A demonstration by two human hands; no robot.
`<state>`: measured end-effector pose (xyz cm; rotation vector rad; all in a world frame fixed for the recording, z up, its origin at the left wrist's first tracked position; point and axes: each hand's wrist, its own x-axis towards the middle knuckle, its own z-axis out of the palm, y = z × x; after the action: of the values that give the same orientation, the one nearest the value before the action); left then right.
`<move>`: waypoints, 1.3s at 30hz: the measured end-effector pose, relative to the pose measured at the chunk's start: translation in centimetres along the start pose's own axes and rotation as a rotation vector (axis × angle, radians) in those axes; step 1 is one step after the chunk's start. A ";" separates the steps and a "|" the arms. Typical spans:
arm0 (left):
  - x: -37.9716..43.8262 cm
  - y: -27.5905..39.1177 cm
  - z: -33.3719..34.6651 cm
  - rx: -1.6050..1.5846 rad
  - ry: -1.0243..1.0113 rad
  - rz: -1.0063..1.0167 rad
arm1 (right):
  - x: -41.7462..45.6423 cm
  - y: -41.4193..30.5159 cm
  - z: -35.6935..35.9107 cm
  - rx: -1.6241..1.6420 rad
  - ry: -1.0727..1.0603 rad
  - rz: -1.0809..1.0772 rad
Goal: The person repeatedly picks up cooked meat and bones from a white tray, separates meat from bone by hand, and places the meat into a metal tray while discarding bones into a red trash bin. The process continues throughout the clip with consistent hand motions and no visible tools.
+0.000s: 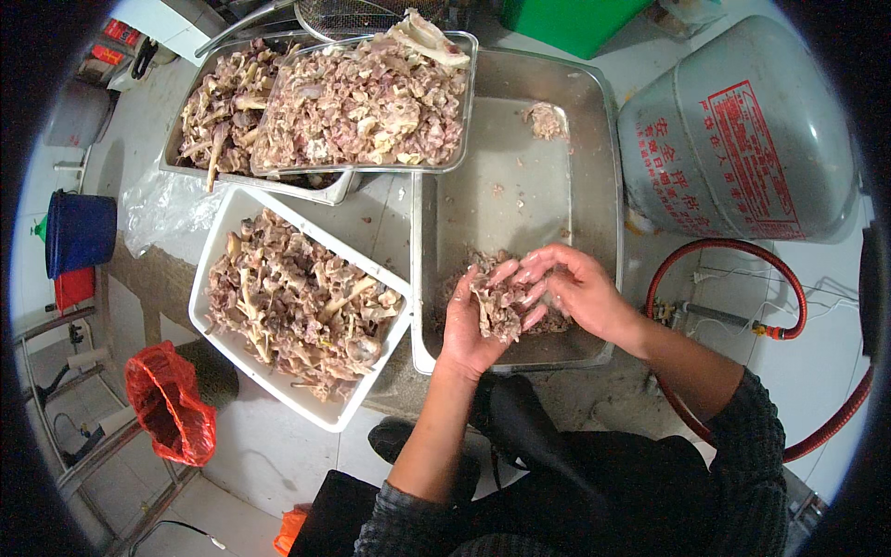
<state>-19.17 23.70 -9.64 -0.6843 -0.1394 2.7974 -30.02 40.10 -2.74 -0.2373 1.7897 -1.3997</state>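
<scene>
My left hand (472, 341) is cupped palm up around a clump of meat scraps (498, 310). Close beside it, my right hand (578, 285) has its fingers spread, their tips by the clump; whether it touches the clump is hard to tell. Both are over the near end of a deep steel tray (605, 209), where more scraps lie partly hidden beneath the hands. A smaller clump (545, 122) sits at the tray's far end. To the left, a white plastic tray (278, 397) holds meaty bones (299, 299).
A clear tub heaped with meat scraps (369, 104) overlaps a steel tray of bones (226, 104). A grey gas cylinder (738, 139) and red hose (800, 299) are at right. A red plastic bag (170, 404) and blue bucket (82, 233) stand left; a green container (571, 24) is behind.
</scene>
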 end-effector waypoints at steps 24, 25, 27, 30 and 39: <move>-23.3 20.0 9.7 0.378 0.002 0.125 | 9.1 -10.3 22.8 1.076 -0.932 0.335; -24.3 20.0 9.0 0.344 0.063 0.214 | 9.4 -10.4 23.8 1.030 -0.909 0.415; -25.9 19.9 7.6 0.291 0.085 0.344 | 9.9 -10.5 25.9 0.931 -0.806 0.585; -28.1 20.0 5.2 0.250 0.125 0.530 | 10.0 -10.5 28.4 0.893 -0.901 0.462; -31.6 19.9 0.6 0.097 0.188 0.704 | 7.8 -13.3 28.5 0.690 -0.879 0.360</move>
<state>3.07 -4.01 1.76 -1.1485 0.3374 3.3260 -19.44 10.20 4.07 -0.1166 0.5551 -1.2729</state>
